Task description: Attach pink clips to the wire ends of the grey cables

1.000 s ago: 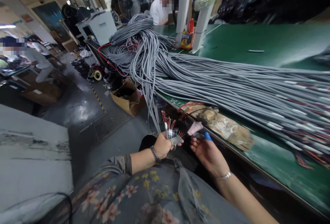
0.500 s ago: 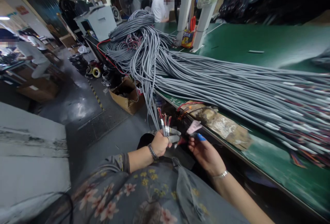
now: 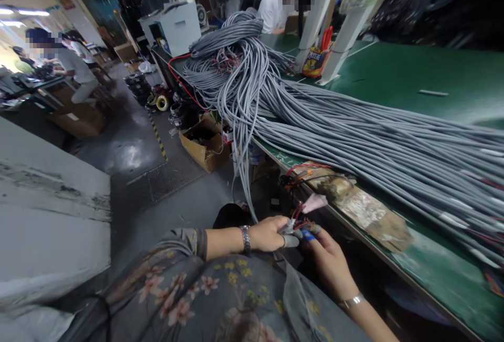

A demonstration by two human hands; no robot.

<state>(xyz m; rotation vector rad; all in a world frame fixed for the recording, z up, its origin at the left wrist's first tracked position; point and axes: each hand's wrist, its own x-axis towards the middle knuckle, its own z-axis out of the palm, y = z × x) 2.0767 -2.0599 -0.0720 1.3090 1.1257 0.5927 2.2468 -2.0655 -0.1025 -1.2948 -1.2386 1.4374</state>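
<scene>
My left hand is closed around a few grey cables, which hang down to it from the bench. Past its fingers stick out the cables' white-banded ends and thin coloured wires, mostly red and dark. My right hand meets these wires from the other side, its fingertips pinched on them. A blue wrap covers part of its thumb, and pale covers sit on some fingertips of both hands. Just beyond the wires is a pale pink scrap. Exactly how the right fingers grip is partly hidden.
A thick bundle of grey cables lies along the green bench. Taped cardboard covers part of the bench edge. An open cardboard box stands on the floor. A person in white sits behind the bench; others work far left.
My left hand has moved right and tipped the cable ends over toward my right hand. The right fingers now touch the coloured wires. The whole view has shifted somewhat.
</scene>
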